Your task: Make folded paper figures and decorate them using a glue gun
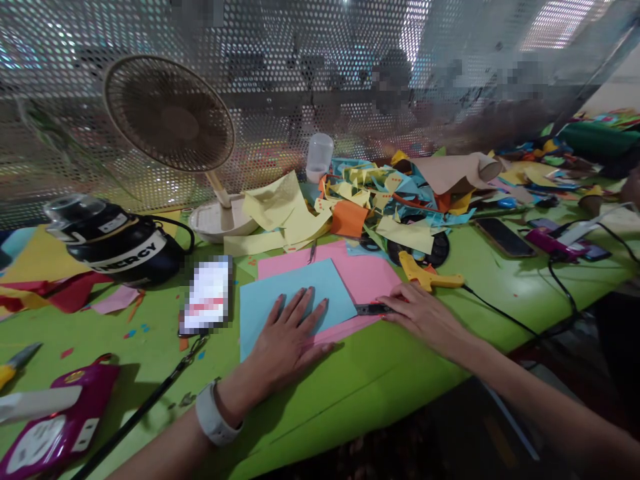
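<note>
My left hand [293, 333] lies flat with fingers spread on a light blue paper sheet [257, 307], pressing it onto a pink sheet [373, 270]. A pale watch-like band is on that wrist. At the blue sheet's right corner, my right hand [417, 313] is closed around a slim black tool [369, 309] that looks like a cutter knife. Its tip touches the paper edge; the fingers cover its rear part. Just beyond my right hand rests a yellow glue gun [427, 275] with a black cord.
Paper scraps [370, 193] pile up at the back. A fan [170, 113], a black jug [125, 243] and a lit phone [207, 293] stand or lie left. A dark phone [504, 237] lies right. Purple devices [63, 417] sit front left and far right. The green table's [350, 400] front edge is near.
</note>
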`<state>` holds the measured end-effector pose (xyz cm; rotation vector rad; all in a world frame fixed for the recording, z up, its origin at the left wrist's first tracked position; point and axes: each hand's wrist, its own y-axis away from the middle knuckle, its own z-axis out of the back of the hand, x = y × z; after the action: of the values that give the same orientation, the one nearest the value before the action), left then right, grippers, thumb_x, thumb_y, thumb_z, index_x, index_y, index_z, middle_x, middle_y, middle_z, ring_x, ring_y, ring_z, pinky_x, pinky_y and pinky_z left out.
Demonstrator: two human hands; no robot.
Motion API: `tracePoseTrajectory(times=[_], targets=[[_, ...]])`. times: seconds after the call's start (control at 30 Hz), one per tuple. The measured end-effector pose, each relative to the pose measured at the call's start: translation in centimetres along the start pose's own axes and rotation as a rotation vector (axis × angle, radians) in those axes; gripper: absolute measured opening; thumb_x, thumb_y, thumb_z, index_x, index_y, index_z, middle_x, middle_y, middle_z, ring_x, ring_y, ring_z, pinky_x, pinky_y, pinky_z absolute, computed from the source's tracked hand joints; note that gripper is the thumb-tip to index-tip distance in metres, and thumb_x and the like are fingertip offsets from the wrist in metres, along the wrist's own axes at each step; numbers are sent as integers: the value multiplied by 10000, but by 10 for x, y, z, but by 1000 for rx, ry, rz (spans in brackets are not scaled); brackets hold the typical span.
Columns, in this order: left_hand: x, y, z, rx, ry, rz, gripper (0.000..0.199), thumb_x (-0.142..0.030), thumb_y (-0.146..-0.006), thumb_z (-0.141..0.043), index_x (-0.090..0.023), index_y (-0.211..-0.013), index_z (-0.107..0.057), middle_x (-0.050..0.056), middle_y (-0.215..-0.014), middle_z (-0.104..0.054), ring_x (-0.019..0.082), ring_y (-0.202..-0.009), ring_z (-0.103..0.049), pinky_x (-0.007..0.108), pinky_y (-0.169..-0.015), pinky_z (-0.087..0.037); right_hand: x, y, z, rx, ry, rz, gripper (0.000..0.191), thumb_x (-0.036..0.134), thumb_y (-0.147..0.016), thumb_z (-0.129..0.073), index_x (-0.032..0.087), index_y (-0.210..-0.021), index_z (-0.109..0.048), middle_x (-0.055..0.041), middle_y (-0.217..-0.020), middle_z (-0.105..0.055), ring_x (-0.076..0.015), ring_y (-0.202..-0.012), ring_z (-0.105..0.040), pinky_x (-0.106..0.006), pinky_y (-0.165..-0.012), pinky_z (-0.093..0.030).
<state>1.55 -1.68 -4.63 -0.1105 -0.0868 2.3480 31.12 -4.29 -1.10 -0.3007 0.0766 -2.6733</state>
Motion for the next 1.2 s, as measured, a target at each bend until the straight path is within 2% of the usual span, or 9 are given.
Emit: tracePoseTrajectory(times=[0.2,0.33,0.43,0.57,0.87,1.0,1.2], targets=[[0,-1,-1,-4,-2,3,700,-658,-905,-288,-238,-1464,-303,117,-1548,-259,310,-1411,-237,534,-1124,-157,-2,14,8,-7,-41,5,306,287,-940,-483,226,-1189,-649,-95,-987,-610,-222,-910,-605,-357,-789,-522],[-1,-1,1,9,16,16,706,-665,-901,-286,-236,-1460,-311,117,-1547,-262,319,-1405,-249,540,-1122,-164,3,12,1,-43,8,35,320,285,-940,-492,191,-1206,-641,-100,-959,-611,-210,-878,-606,-341,-756,-526],[-2,0,3,11,12,16,708,-665,-903,-271,-233,-1464,-304,122,-1550,-251,319,-1412,-231,545,-1121,-166,5,9,-6,-88,68,72,310,288,-945,-486,196,-1192,-649,-92,-928,-613,-197,-838,-601,-320,-705,-524],[-3,0,3,10,7,22,708,-669,-901,-269,-237,-1461,-310,123,-1546,-260,312,-1417,-220,551,-1120,-170,6,13,-5,-96,68,95,302,307,-949,-481,215,-1178,-654,-79,-921,-611,-185,-833,-592,-300,-701,-519],[-3,0,2,0,21,29,711,-667,-902,-271,-232,-1463,-305,131,-1546,-257,326,-1414,-221,560,-1120,-169,20,8,-17,-165,172,115,299,313,-930,-523,182,-1164,-654,-81,-874,-593,-195,-800,-571,-311,-671,-496],[-3,0,3,-5,20,15,712,-666,-902,-269,-234,-1467,-294,126,-1544,-266,318,-1419,-211,554,-1123,-164,23,11,-15,-151,146,126,286,318,-939,-508,216,-1164,-651,-70,-872,-593,-181,-788,-570,-299,-672,-493],[-3,0,2,-1,18,18,718,-667,-904,-256,-235,-1477,-263,126,-1555,-232,306,-1428,-183,555,-1123,-159,35,3,-16,-161,146,144,303,310,-917,-549,178,-1172,-647,-88,-884,-595,-196,-810,-576,-324,-694,-503]])
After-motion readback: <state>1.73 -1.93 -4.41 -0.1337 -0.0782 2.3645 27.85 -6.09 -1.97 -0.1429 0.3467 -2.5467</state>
